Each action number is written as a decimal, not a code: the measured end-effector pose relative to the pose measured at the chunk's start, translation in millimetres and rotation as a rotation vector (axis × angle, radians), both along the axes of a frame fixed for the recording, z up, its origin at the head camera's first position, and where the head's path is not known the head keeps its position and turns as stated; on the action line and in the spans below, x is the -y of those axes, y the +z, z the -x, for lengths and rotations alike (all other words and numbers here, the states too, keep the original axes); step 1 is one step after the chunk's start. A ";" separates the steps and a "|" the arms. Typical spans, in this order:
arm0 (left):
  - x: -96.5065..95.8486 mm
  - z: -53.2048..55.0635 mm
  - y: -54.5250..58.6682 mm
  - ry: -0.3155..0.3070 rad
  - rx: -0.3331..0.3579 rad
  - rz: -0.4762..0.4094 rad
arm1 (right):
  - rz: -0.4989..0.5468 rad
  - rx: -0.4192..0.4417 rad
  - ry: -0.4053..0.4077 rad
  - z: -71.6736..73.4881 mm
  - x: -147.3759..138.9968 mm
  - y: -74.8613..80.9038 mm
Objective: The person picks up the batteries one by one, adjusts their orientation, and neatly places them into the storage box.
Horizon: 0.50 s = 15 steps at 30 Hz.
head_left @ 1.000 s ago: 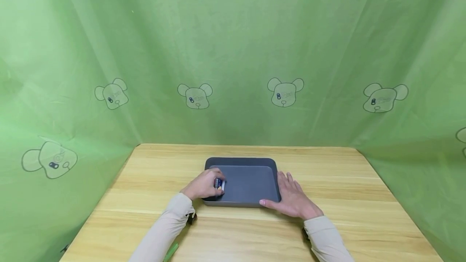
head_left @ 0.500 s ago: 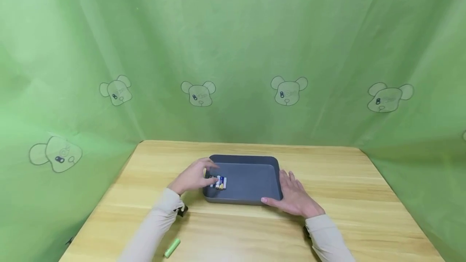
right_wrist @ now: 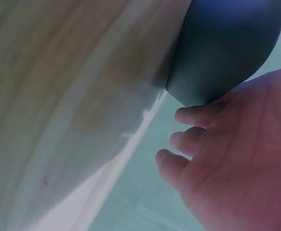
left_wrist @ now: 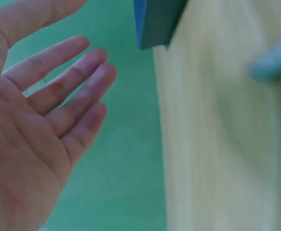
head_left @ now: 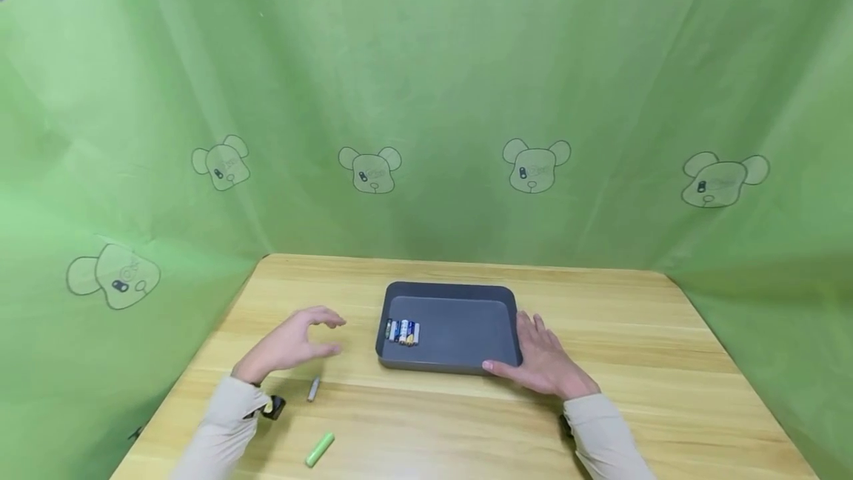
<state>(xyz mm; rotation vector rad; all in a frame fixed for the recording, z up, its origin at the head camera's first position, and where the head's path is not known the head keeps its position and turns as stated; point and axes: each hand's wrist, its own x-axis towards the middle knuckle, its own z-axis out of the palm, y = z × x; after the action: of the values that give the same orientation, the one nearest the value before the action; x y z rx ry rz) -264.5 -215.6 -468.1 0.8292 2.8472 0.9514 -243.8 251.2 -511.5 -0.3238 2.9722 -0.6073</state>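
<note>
A dark grey rectangular tray (head_left: 460, 335) lies on the wooden table, with several batteries (head_left: 403, 332) side by side at its left end. My left hand (head_left: 293, 339) hovers left of the tray, thumb and fingers spread apart around nothing; its palm (left_wrist: 39, 130) shows bare in the left wrist view. My right hand (head_left: 543, 358) rests against the tray's right side, fingers fairly straight along the wall and thumb at the front corner. The tray wall (right_wrist: 227, 48) hides part of those fingers in the right wrist view. Below my left hand lies a small grey battery (head_left: 314, 389).
Nearer the front edge lies a larger green cylindrical battery (head_left: 320, 449). A green curtain (head_left: 426, 228) with printed bear heads encloses the wooden table (head_left: 620, 332) at the back and both sides.
My left hand has let go of the batteries, come out of the tray and moved left. The batteries now show in a row. The right hand has stayed at the tray's side.
</note>
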 end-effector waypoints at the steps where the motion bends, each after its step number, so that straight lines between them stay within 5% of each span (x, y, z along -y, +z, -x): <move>1: 5.6 -4.1 -2.8 0.005 0.013 0.001 | 0.002 0.000 0.000 -0.2 0.2 -0.2; 7: 31.0 -23.7 -19.4 0.005 0.097 0.006 | 0.005 0.000 0.004 -0.1 -0.4 -1.1; 15: 43.9 -34.3 -34.8 -0.004 0.141 0.033 | 0.002 -0.005 0.009 -0.8 1.5 1.4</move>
<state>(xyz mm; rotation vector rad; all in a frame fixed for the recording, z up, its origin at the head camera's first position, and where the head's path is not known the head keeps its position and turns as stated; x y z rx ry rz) -230.3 -259.5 -503.0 0.7336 2.7333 0.9206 -243.0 249.6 -510.1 -0.3391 2.9738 -0.6094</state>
